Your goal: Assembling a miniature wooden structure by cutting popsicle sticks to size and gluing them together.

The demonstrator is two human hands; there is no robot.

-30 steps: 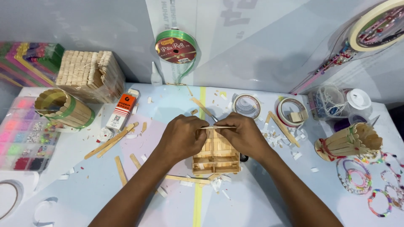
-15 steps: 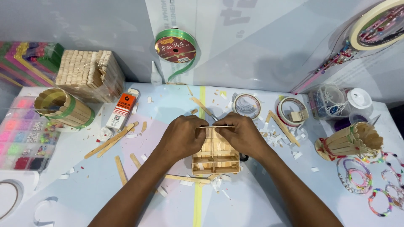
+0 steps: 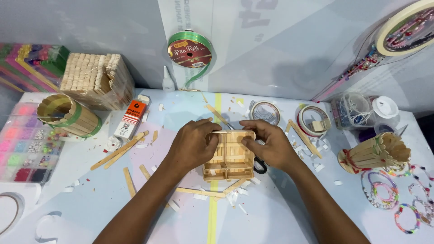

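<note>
A small box built of wooden craft sticks stands on the pale table, with inner partitions showing. My left hand grips its left side, fingers curled over the top rim. My right hand holds the right side, thumb and fingers pinching the top stick along the far edge. Black scissors lie partly hidden under my right hand and the box. Loose wooden sticks lie just in front of the box.
A stick-built cup and a bundle of sticks sit at left, a glue tube beside them, a bead tray at the far left. Tape rolls, another stick cup, bracelets lie right. Green ribbon spool hangs behind.
Both hands stay on the stick box. The fingers have shifted slightly along the top stick, and the box's top rim is more in view.
</note>
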